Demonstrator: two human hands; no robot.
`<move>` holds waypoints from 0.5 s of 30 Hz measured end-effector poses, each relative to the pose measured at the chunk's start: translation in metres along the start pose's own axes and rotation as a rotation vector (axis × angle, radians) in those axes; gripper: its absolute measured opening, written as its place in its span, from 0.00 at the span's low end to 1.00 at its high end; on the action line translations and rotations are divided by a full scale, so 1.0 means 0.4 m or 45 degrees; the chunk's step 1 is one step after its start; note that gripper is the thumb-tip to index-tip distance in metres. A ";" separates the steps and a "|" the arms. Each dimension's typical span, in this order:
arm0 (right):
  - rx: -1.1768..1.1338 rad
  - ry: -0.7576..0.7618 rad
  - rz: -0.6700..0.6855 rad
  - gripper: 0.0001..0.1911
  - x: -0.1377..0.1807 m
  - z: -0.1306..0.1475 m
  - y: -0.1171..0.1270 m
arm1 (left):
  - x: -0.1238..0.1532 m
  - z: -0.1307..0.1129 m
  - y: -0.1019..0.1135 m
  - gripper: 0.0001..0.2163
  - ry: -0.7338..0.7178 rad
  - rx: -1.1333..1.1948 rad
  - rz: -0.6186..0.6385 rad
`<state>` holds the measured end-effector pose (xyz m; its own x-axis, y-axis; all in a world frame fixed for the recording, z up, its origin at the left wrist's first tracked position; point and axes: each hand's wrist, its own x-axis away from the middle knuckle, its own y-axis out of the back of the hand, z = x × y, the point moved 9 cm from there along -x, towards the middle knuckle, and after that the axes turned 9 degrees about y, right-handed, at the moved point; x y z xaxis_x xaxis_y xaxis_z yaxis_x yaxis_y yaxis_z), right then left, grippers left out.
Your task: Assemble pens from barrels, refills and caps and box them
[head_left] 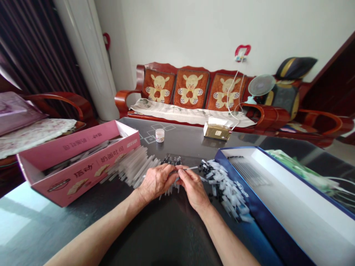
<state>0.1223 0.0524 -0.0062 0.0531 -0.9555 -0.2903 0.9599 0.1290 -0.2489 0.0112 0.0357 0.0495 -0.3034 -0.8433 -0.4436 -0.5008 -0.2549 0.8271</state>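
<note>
One slim pale tube (192,168) sits between the two hands, above the table (166,231), its tip poking out past the right fingers. The left hand (155,181) and the right hand (192,186) meet fingertip to fingertip, thumbs and forefingers pressed together, pinching it. The step in hand looks like working this small piece at its end; whether a second piece is tucked inside the grip is hard to tell, since the fingers cover it. The next move seems to call for a steady left pinch and fine control from the right.

Behind the hands lies one cluster of black-tipped pieces (171,160). Just left is one spread of long translucent tubes (135,166), and to the right one heap of white and black pieces (229,188); each holds too many to count. Outside these stand two boxes: one pink box (91,162) and one blue box (246,192), the latter holding a row of thin tubes (248,171). Farther back are one small tub (159,135) and one tissue box (217,131), then one sofa (126,98) with three cushions (192,88).
</note>
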 end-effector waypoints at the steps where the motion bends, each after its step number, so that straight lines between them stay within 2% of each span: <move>1: 0.008 -0.009 0.017 0.13 0.001 0.001 -0.006 | 0.000 0.004 0.003 0.14 0.028 -0.005 -0.016; 4: -0.100 -0.037 0.000 0.15 -0.003 0.002 -0.008 | 0.000 0.013 0.008 0.15 0.081 -0.046 -0.055; 7: -0.285 -0.029 -0.180 0.14 -0.015 0.004 0.026 | -0.001 0.015 0.008 0.14 0.077 -0.080 -0.069; 10: -0.343 -0.041 -0.351 0.14 -0.021 0.001 0.066 | -0.002 0.015 -0.001 0.14 0.063 -0.102 -0.040; 15: -0.362 -0.088 -0.489 0.17 -0.016 -0.009 0.089 | 0.003 0.004 -0.014 0.16 -0.073 -0.029 -0.033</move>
<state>0.1551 0.0640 -0.0166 -0.2629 -0.9624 -0.0686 0.8010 -0.1781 -0.5715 0.0123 0.0370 0.0438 -0.3369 -0.8078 -0.4837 -0.4905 -0.2879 0.8225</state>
